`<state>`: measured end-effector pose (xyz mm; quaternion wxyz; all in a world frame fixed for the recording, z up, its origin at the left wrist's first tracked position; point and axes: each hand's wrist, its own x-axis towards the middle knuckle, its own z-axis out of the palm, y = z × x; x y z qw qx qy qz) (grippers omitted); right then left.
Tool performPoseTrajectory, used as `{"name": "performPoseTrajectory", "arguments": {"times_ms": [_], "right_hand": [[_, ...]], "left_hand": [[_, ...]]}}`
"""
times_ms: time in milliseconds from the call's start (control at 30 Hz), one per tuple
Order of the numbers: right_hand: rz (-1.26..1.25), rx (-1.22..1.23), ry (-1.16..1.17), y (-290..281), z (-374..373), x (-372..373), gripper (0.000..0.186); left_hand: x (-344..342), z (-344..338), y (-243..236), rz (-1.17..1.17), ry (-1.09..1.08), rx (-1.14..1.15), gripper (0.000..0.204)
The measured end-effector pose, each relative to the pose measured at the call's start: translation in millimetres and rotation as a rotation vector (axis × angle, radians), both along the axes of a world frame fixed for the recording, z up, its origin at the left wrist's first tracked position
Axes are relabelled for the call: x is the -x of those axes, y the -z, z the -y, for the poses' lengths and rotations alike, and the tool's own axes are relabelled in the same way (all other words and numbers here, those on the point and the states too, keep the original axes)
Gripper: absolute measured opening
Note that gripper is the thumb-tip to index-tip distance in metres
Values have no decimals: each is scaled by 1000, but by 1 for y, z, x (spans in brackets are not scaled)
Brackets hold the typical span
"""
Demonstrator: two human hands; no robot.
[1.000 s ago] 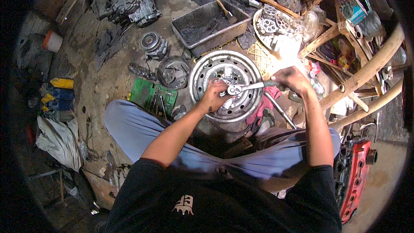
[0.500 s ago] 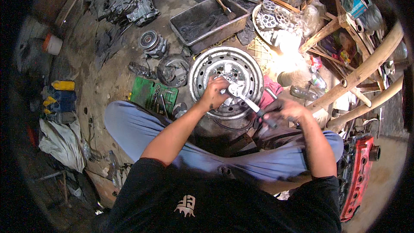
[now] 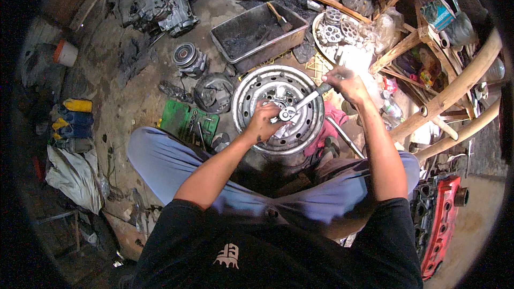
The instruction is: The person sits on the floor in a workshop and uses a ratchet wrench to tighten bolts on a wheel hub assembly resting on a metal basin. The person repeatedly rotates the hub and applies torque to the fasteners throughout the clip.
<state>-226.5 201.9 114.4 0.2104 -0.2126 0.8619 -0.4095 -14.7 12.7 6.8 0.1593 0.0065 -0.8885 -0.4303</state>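
Note:
A steel wheel rim (image 3: 243,93) lies flat between my legs, with a silvery metal part (image 3: 278,131) resting at its centre. My left hand (image 3: 262,122) is closed around this part, thumb and fingertips right beside the ratchet head; the part's exact kind is hidden under the fingers. A ratchet wrench (image 3: 308,99) has its round head over the part and its handle slanting up to the right. At the handle's dark end, my right hand (image 3: 345,84) grips it with curled fingers. Beneath the rim's right side shows a red cloth (image 3: 333,123).
A green socket set case (image 3: 176,120) lies open left of the rim. Beyond stand a black tub (image 3: 257,48) with a brush, a pulley unit (image 3: 187,58) and a basin of metal parts (image 3: 317,32). Wooden poles (image 3: 450,96) crowd the right, near a red engine cover (image 3: 441,230). A metal bar (image 3: 345,138) lies by my knee.
My right hand has swung up and away with the ratchet handle, which now points up-right instead of down-right. The rim has shifted slightly; my left hand stays at its centre.

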Motion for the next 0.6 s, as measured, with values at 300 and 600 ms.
{"name": "performPoseTrajectory", "arguments": {"times_ms": [300, 600], "right_hand": [[431, -267, -607, -40, -63, -78, 37], [499, -318, -746, -34, -49, -99, 37]], "left_hand": [[-4, -1, 6, -74, 17, -73, 22], [-4, 4, 12, -61, 57, -88, 21]]}}
